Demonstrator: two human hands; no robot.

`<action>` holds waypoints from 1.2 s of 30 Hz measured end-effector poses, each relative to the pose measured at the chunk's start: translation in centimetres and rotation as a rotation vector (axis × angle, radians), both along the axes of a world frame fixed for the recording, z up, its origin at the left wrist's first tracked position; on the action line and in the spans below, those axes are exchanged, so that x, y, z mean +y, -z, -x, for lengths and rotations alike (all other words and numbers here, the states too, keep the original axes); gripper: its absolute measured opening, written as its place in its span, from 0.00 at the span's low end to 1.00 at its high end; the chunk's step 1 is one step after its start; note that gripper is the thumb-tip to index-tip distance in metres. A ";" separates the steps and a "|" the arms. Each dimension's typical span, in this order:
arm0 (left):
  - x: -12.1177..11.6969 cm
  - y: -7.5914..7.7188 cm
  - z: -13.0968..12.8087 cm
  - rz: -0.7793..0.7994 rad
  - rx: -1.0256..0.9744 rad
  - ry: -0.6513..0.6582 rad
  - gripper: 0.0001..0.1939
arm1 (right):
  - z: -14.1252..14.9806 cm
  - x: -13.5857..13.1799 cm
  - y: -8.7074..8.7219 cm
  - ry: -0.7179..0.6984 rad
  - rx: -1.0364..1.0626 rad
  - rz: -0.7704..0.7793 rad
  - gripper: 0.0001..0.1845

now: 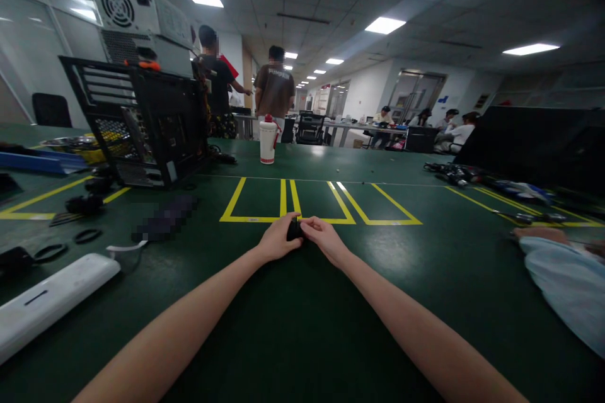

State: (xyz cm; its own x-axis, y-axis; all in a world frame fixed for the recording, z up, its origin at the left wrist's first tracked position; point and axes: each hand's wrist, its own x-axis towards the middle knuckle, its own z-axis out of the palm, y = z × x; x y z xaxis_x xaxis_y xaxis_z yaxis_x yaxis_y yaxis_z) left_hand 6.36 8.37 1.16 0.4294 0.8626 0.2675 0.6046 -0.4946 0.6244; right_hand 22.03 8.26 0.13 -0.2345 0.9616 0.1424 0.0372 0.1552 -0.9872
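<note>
Between my two hands is a small black object (293,230), too small and dark to name. My left hand (278,238) wraps round it from the left, thumb below and fingers above. From the right, my right hand (322,236) meets it with thumb and fingertips pinched together; what those fingertips grip, if anything, is hidden. Both hands are over the green table (302,327), just at the near edge of the yellow tape outlines (255,220).
To the left stand an open black computer case (161,119) with a power supply (125,6) on top, black rings (87,236) and a white device (57,302). A white cup (268,141) stands ahead. Cables (451,172) and another person's sleeve (562,277) are at right.
</note>
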 end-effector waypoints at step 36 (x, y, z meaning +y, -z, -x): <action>0.8 1.1 0.5 -0.086 0.101 -0.027 0.32 | -0.4 0.5 0.3 -0.066 0.049 0.053 0.15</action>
State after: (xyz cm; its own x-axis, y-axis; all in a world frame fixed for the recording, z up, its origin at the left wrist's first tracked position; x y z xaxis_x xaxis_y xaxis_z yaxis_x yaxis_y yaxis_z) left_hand 5.85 9.13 0.08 0.4352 0.8498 0.2974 0.6759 -0.5266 0.5156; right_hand 22.41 8.78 -0.22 -0.2918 0.9508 0.1043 -0.0200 0.1029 -0.9945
